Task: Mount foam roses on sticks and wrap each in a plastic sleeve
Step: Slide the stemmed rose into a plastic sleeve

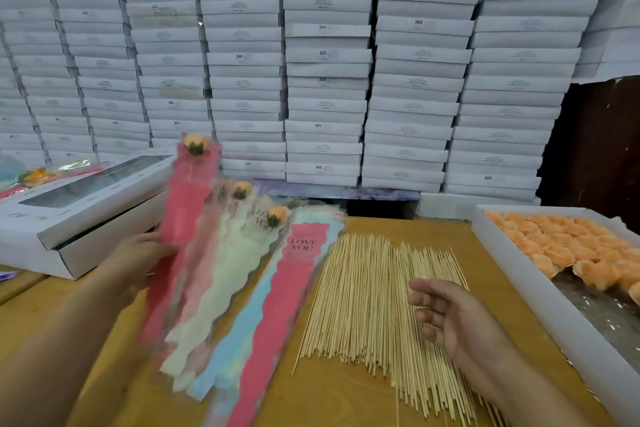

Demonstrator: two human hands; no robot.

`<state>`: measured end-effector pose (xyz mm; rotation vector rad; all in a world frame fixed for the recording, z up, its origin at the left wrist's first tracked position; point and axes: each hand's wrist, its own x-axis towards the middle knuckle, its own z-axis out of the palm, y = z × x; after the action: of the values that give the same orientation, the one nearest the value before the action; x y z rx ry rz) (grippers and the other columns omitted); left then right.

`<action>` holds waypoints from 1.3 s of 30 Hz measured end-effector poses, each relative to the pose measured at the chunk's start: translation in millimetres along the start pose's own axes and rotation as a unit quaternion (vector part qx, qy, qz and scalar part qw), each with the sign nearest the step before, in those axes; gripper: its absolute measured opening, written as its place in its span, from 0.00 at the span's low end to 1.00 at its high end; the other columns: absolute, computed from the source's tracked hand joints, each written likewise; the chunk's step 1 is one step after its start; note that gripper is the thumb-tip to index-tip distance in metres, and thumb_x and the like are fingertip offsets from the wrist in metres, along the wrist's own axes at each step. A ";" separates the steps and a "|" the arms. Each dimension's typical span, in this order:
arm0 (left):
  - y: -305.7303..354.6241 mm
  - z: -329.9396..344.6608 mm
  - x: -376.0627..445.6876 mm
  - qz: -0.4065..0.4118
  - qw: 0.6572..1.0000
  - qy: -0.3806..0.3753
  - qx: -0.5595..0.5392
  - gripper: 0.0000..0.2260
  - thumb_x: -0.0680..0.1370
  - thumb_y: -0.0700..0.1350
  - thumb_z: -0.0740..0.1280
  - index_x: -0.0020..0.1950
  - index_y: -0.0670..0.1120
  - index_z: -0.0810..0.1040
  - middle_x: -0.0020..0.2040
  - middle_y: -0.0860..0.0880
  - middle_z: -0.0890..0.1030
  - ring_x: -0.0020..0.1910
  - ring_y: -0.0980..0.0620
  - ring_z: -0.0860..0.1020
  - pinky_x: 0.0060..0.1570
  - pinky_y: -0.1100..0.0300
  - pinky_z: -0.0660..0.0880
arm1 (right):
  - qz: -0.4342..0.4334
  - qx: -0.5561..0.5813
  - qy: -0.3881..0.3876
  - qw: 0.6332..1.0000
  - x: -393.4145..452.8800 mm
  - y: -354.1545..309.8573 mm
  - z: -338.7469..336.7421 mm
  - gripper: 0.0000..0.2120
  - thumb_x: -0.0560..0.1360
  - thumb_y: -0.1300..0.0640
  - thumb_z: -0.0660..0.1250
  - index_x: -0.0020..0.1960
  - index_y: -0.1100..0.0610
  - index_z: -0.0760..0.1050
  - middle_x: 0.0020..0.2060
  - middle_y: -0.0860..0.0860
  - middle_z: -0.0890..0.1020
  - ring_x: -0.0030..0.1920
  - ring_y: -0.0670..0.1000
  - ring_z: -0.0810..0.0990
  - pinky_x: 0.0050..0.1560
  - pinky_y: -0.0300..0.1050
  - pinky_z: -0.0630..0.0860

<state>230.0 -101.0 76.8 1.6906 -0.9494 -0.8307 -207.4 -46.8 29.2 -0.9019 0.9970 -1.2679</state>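
Left hand (138,262) raised, gripping pink sleeved rose (180,218) upright over sleeve pile (242,305), right hand (450,315) palm-in, fingers relaxed, empty, hovering over sticks (363,305) on worktop (329,399), tray of foam roses (568,250) far right.

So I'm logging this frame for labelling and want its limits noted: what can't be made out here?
Head view only:
- Pink sleeve in the left hand: motion-blurred, so the grip and any print are unreadable.
- Sticks: near ends hidden under the right hand and its forearm.
- Rose tray: cut off by the right edge.
- Box labels: fine print too small.
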 end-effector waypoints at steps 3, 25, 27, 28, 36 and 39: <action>-26.6 -30.3 28.3 -0.006 0.997 0.078 0.025 0.16 0.80 0.34 0.67 0.68 0.38 0.76 0.52 0.39 0.79 0.34 0.46 0.76 0.30 0.62 0.75 | 0.003 -0.001 0.003 1.000 1.7 1.5 0.0 0.12 0.78 0.55 0.64 0.52 0.61 0.82 0.38 0.55 0.84 0.30 0.47 0.79 0.27 0.39 0.75; -21.7 -26.0 -3.5 0.098 0.947 0.193 0.236 0.23 0.74 0.55 0.69 0.59 0.37 0.77 0.45 0.39 0.78 0.39 0.38 0.77 0.42 0.48 0.74 | 0.007 -0.027 0.002 1.000 2.2 3.3 2.0 0.12 0.80 0.56 0.63 0.52 0.61 0.82 0.37 0.54 0.83 0.30 0.47 0.78 0.28 0.39 0.73; -2.9 -6.1 -18.0 0.163 0.946 0.196 0.202 0.17 0.75 0.55 0.67 0.56 0.43 0.76 0.42 0.41 0.80 0.37 0.39 0.79 0.40 0.47 0.77 | 0.004 -0.033 0.001 0.999 1.6 3.4 2.1 0.12 0.80 0.55 0.63 0.52 0.61 0.82 0.37 0.55 0.83 0.31 0.47 0.78 0.28 0.39 0.73; 5.9 5.4 -22.9 0.185 0.946 0.187 0.190 0.14 0.76 0.52 0.67 0.56 0.43 0.77 0.45 0.39 0.82 0.41 0.37 0.80 0.45 0.44 0.79 | 0.003 -0.035 0.001 0.999 1.2 3.4 2.6 0.12 0.80 0.56 0.63 0.52 0.61 0.82 0.37 0.55 0.83 0.31 0.47 0.78 0.29 0.40 0.73; 15.3 138.7 -122.0 0.329 0.918 -0.064 0.212 0.22 0.82 0.51 0.65 0.75 0.49 0.70 0.74 0.49 0.71 0.72 0.52 0.68 0.66 0.65 0.60 | -0.011 -0.063 0.013 0.998 -2.3 2.0 3.5 0.11 0.80 0.58 0.63 0.53 0.62 0.82 0.37 0.54 0.84 0.33 0.48 0.79 0.31 0.41 0.73; -5.6 177.5 -161.0 0.358 0.851 -0.164 0.348 0.26 0.82 0.63 0.56 0.79 0.57 0.61 0.81 0.54 0.58 0.79 0.54 0.54 0.77 0.57 0.50 | -0.014 -0.070 0.017 0.997 -3.7 1.8 3.9 0.11 0.81 0.58 0.62 0.53 0.62 0.82 0.37 0.54 0.84 0.32 0.48 0.78 0.31 0.41 0.73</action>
<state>4.0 -32.0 36.7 1.5585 -2.1462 -0.2535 -203.3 -43.0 29.2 -1.0080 1.1142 -1.2526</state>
